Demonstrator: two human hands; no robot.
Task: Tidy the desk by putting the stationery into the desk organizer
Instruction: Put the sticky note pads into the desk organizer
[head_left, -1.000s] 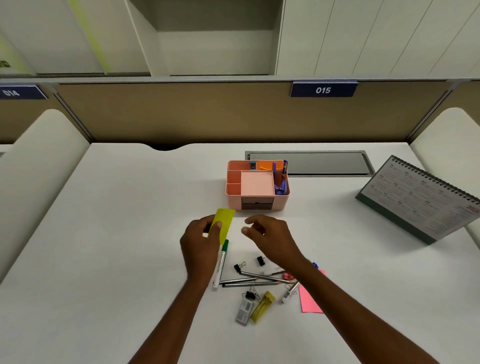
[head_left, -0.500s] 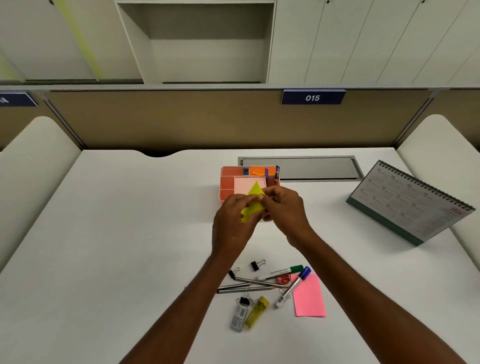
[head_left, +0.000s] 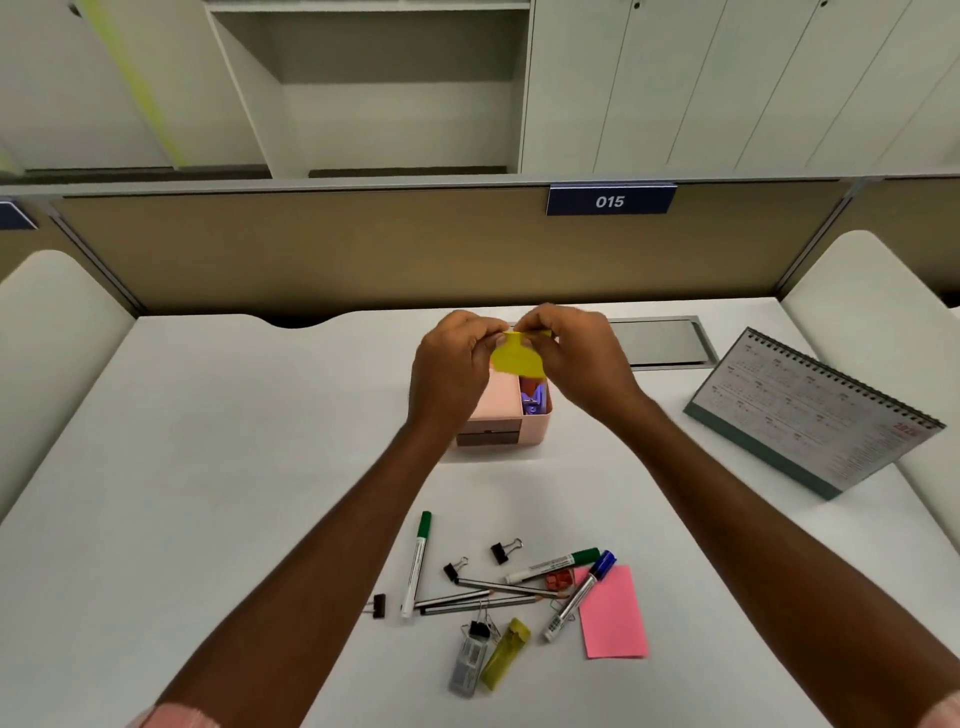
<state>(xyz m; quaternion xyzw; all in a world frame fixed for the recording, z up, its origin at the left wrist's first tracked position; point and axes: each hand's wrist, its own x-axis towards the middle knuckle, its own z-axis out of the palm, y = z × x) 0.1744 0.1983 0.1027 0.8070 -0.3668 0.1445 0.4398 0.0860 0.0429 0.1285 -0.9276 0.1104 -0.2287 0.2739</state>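
Both hands hold a yellow sticky note above the pink desk organizer. My left hand pinches its left edge and my right hand pinches its top right edge. The note is bent between them. The organizer's back compartments are hidden behind my hands; pens stand in its right slot. On the desk near me lie two green markers, a blue marker, pencils, several binder clips, a pink sticky note, a yellow lighter-shaped item and a grey lead case.
A desk calendar stands at the right. A grey cable hatch is set in the desk behind the organizer. A brown partition with a 015 label closes the back. White side panels flank the desk.
Both hands carried the yellow note farther from me, from just in front of the organizer to above it. The camera view tilted up slightly. The loose stationery stayed put.
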